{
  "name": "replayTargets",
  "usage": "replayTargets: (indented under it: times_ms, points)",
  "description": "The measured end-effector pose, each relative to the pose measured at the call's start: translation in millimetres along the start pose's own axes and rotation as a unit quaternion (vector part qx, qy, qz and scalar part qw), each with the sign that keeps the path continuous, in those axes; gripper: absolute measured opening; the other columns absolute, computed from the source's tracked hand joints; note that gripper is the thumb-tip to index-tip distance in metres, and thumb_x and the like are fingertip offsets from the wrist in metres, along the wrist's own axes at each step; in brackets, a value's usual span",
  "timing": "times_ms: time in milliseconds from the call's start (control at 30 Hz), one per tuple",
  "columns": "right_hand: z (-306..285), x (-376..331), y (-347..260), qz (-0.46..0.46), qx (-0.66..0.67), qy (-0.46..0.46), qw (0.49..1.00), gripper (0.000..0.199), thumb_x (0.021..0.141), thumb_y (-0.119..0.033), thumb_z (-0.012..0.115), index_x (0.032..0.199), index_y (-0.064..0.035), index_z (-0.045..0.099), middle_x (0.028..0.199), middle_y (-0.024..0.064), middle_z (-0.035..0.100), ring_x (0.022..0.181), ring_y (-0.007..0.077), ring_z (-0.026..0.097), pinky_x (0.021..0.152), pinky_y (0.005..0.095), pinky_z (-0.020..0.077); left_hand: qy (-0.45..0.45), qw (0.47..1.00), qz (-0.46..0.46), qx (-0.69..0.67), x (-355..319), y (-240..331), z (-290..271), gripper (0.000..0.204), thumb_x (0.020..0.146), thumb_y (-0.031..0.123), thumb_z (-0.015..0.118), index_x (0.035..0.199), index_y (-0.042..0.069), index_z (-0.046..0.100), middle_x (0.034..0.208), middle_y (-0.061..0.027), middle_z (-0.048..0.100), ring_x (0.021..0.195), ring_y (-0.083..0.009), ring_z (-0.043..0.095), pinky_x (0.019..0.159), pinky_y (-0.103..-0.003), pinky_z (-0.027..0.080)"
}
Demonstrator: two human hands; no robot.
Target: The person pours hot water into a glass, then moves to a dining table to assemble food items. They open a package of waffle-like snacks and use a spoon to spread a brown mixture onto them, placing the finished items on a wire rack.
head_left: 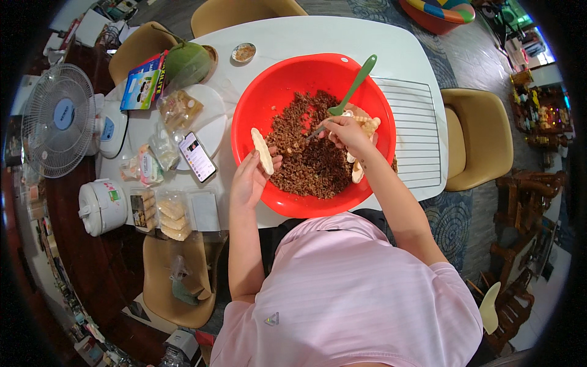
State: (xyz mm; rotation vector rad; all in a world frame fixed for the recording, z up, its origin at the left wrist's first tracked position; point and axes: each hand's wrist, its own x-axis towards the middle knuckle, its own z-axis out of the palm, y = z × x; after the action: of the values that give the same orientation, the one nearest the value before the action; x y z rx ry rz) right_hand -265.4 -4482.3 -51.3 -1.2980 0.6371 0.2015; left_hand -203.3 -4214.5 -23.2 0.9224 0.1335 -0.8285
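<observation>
A large red plastic basin (255,85) on the white table holds a heap of dark reddish-brown crumbly mixture (312,174). My left hand (247,177) is closed on a long, pale, boat-shaped pastry shell (262,150) at the basin's left side. Over the mixture, my right hand (347,133) grips a small metal spoon (316,131), its tip at the mixture. Several similar pale shells (369,125) rest by the basin's right wall, partly hidden under my right hand and forearm. A green-handled utensil (358,82) leans over the far right rim, its lower end near that hand.
Right of the basin lies a wire rack (419,134). At left are a phone (197,157), packs of pale shells (173,214), a white rice cooker (103,207), a fan (64,116) and a green fruit (186,63). A small dish (244,52) sits behind; chairs (480,139) surround the table.
</observation>
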Motion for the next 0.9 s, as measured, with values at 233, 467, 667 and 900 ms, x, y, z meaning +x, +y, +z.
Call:
replayTargets:
  times_ms: [233,467,667,900]
  points:
    - [9,-40,-28,-0.118,0.056,0.104,0.986,0.021,0.095,-0.018,0.05,0.1,-0.0012,0.063,0.078,0.0036,0.065,0.049,0.003,0.042,0.043,0.018,0.0323,-0.001,0.998,-0.047,-0.047,6,-14,9,0.037,0.095,0.023,0.053,0.13,0.012,0.045,0.128,-0.0108,0.054,0.106,-0.0225,0.058,0.089,-0.033,0.046]
    - [49,-77,-21,-0.436,-0.151,0.182,0.868,0.015,0.087,-0.004,0.056,0.1,0.0019,0.063,0.083,0.0099,0.067,0.074,0.0177,0.063,0.065,0.0285,0.0494,-0.018,0.99,-0.062,-0.128,15,-29,32,0.027,0.093,0.017,0.055,0.118,0.009,0.049,0.111,-0.0082,0.06,0.098,-0.0218,0.061,0.085,-0.034,0.052]
    - [59,-100,-19,-0.557,-0.382,0.162,0.719,0.024,0.072,0.003,0.066,0.096,-0.0011,0.065,0.086,0.0106,0.066,0.065,0.0233,0.058,0.056,0.0312,0.0482,0.003,0.993,-0.045,-0.107,16,-32,39,0.022,0.093,0.019,0.056,0.114,0.011,0.054,0.104,-0.0057,0.063,0.093,-0.0168,0.062,0.078,-0.031,0.054]
    - [60,-100,-18,-0.569,-0.404,0.158,0.699,0.034,0.066,0.0,0.065,0.1,0.0,0.064,0.09,0.0109,0.065,0.068,0.024,0.057,0.057,0.0329,0.0488,-0.033,0.992,-0.067,-0.105,9,-28,38,0.022,0.095,0.023,0.052,0.113,0.011,0.056,0.104,-0.0054,0.064,0.092,-0.0158,0.062,0.076,-0.03,0.054]
